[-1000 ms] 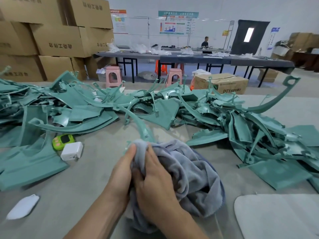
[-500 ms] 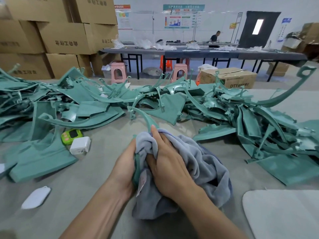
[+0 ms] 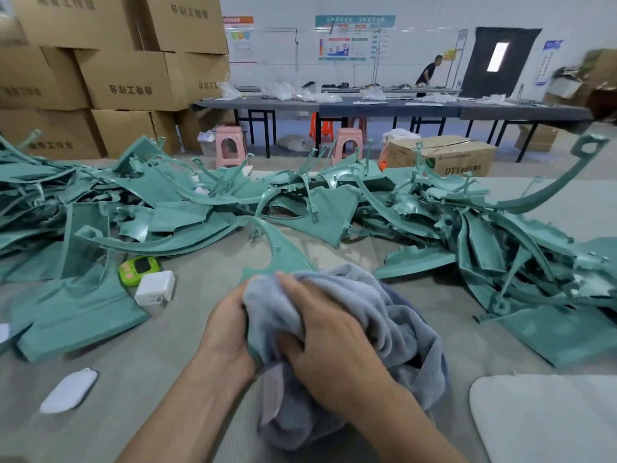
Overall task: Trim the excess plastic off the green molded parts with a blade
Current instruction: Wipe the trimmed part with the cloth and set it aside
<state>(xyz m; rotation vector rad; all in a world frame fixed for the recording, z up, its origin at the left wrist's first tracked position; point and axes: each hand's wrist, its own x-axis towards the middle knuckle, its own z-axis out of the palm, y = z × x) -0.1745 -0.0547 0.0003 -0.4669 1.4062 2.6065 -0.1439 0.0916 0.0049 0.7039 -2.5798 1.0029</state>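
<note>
grey felt worktop [image 3: 160, 379] in a workshop. cardboard boxes [image 3: 133, 78] stacked far left, long dark table [image 3: 384, 106] across the far side, pink stools [image 3: 230, 145] on the floor in front of it, one more carton [image 3: 444, 155] on the floor right of them.

green molded parts [image 3: 467, 235] heaped across the far half of the worktop, left edge to right edge. one curved green part [image 3: 283, 248] is in front of me: far end arcs away toward the heap, near end goes under the grey cloth [image 3: 394, 322].

left grip [image 3: 227, 329] clamped on the near end of that part, thumb against the cloth, a sliver of green edge showing between both grips. right grip [image 3: 330, 339] clenched round a bunch of the cloth, pressed onto the part from the right. rest of the cloth spills right and near onto the worktop.

left of the part: green timer [image 3: 138, 269] with a white charger block [image 3: 155, 288] just beside it, both at the edge of a flat green panel [image 3: 80, 315]. white oval pad [image 3: 68, 390] near left. pale mat [image 3: 547, 419] in the near right corner.
</note>
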